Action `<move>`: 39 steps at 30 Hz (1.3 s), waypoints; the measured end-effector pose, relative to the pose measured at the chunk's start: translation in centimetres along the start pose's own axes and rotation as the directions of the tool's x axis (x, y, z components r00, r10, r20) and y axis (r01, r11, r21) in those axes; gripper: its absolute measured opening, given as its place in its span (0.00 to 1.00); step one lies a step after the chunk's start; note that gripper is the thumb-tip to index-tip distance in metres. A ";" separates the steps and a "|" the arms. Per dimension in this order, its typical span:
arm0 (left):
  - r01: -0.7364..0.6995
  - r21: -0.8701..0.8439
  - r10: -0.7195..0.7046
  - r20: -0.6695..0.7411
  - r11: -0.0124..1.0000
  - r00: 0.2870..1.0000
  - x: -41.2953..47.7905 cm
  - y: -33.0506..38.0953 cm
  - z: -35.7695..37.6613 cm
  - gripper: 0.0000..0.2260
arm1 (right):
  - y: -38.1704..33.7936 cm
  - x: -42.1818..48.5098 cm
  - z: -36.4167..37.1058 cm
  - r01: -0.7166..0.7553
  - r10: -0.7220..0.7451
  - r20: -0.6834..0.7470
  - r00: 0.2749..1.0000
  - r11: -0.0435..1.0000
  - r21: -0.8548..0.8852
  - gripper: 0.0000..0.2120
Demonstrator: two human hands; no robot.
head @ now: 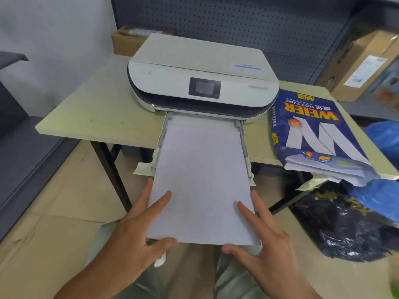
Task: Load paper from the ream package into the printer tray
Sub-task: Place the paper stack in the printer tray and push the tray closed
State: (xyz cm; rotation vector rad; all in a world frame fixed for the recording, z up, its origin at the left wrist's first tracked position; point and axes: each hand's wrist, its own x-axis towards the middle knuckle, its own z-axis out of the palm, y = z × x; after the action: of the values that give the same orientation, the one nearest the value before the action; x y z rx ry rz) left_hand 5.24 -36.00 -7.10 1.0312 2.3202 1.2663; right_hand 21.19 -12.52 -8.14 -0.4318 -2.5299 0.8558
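Note:
A white printer [200, 76] stands on a pale table [97, 108], its paper tray [162, 137] pulled out toward me over the table's front edge. A stack of white paper [203, 180] lies partly in the tray, its near end sticking out beyond it. My left hand [140, 229] grips the stack's near left corner, thumb at the near edge. My right hand [257, 231] grips the near right corner the same way. The blue ream package [311, 130] lies to the right of the printer, its near end torn with sheets showing.
Cardboard boxes [364, 63] sit on shelving at the right and another behind the printer [129, 39]. Black [341, 229] and blue plastic bags [380, 199] lie on the floor under the table's right side. A dark bench [26, 152] runs along the left. Flattened cardboard covers the floor.

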 end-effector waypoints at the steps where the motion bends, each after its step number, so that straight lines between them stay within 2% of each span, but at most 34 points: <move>1: -0.029 0.007 0.029 0.002 1.000 1.000 0.0 -0.1 0.0 0.40 | 0.0 0.1 0.0 -0.002 0.002 -0.007 1.000 1.000 0.002 0.39; 7: -0.118 0.117 0.121 -0.025 0.986 0.992 1.1 -0.1 -0.4 0.36 | -0.1 0.7 -0.7 -0.001 0.002 -0.044 0.999 1.000 0.028 0.35; 12: -0.089 0.191 0.100 -0.050 0.978 0.994 2.3 0.5 -1.5 0.35 | -0.4 1.7 -0.7 -0.032 0.033 -0.072 0.997 0.999 0.023 0.34; 19: -0.032 0.374 0.056 -0.052 0.927 0.997 4.6 1.8 -2.7 0.31 | -0.9 4.0 -0.4 0.014 -0.018 -0.089 0.996 0.998 -0.054 0.29; 27: 0.063 0.375 -0.023 -0.111 0.925 0.994 7.0 1.8 -2.7 0.28 | 0.0 6.8 -0.2 0.030 -0.041 -0.086 0.995 0.991 -0.131 0.27; 32: 0.054 0.420 -0.008 -0.111 0.906 0.994 8.5 1.2 -2.9 0.27 | 0.6 8.7 -0.3 0.070 -0.090 -0.114 0.989 0.983 -0.169 0.26; 39: 0.058 0.451 0.006 -0.140 0.891 0.990 10.2 0.6 -2.8 0.25 | 1.4 10.4 -0.2 0.068 -0.087 -0.079 0.993 0.972 -0.225 0.27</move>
State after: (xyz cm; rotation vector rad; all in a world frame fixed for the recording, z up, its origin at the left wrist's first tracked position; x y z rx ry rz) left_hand -3.14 -30.23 -4.26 1.0674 2.8103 0.8155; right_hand 12.58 -7.00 -5.81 -0.4268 -2.5512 0.5148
